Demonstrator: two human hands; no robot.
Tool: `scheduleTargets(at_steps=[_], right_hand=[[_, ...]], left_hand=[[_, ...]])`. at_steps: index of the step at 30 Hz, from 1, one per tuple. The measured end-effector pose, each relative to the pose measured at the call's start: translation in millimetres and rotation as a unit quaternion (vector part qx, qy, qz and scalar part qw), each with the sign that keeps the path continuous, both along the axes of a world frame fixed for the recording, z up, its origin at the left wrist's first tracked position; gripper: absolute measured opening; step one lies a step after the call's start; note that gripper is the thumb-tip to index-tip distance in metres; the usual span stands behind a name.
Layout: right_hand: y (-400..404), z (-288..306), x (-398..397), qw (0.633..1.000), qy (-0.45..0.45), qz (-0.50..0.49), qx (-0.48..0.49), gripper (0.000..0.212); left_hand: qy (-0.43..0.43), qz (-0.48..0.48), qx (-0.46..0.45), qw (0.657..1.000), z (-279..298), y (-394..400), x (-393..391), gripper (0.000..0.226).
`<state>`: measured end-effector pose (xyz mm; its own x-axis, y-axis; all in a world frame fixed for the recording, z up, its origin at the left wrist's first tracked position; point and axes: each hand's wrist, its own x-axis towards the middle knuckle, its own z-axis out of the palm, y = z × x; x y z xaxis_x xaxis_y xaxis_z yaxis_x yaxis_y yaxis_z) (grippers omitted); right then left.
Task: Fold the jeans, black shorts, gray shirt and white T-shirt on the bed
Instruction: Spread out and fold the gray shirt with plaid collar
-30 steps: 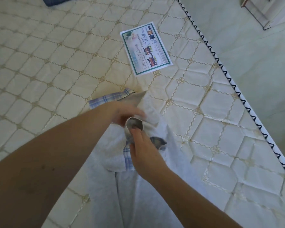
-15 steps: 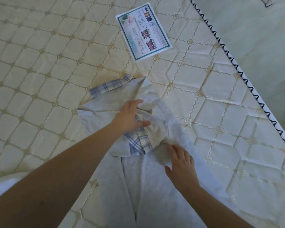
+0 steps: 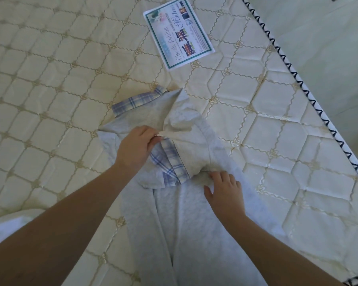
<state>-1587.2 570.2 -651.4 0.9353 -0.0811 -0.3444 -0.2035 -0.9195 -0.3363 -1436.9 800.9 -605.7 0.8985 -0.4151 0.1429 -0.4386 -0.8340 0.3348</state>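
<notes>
While lying spread near the bed's (image 3: 50,83) right edge, gray shirt (image 3: 194,223) looking soft, light and limp. Left hand (image 3: 135,150) pinching shut on plaid-lined collar (image 3: 170,162); right hand (image 3: 223,193) pressing flat, fingers apart. Best taking hold at collar and shoulder seams, probably.

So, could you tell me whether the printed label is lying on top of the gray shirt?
No, the label lies on bare mattress beyond the gray shirt.
</notes>
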Motion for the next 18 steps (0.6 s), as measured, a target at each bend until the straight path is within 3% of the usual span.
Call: scheduleTargets(at_steps=[4, 7, 10, 13, 15, 18], right_hand=[[-4, -4, -3, 0.998, 0.013, -0.005, -0.057, 0.034], [-13, -7, -9, 0.995, 0.025, 0.019, -0.09, 0.03], [-20, -10, -16, 0.992, 0.013, 0.055, -0.114, 0.032], [-25, -9, -21, 0.986, 0.014, 0.078, -0.145, 0.037], [-29, -7, -25, 0.983, 0.029, 0.077, -0.167, 0.036], [-39, -4, -34, 0.975, 0.078, 0.071, -0.198, 0.033]], left_hand=[[-0.036, -0.088, 0.123, 0.988, -11, 26, -11, 0.013], [0.018, -0.05, 0.23, 0.972, -19, 32, -20, 0.031], [0.025, 0.049, 0.191, 0.98, -19, 11, -34, 0.04], [0.029, 0.025, 0.085, 0.996, -18, -29, -64, 0.02], [0.134, 0.04, 0.021, 0.99, -20, -63, -89, 0.011], [0.331, 0.145, -0.026, 0.932, -38, -113, -124, 0.025]])
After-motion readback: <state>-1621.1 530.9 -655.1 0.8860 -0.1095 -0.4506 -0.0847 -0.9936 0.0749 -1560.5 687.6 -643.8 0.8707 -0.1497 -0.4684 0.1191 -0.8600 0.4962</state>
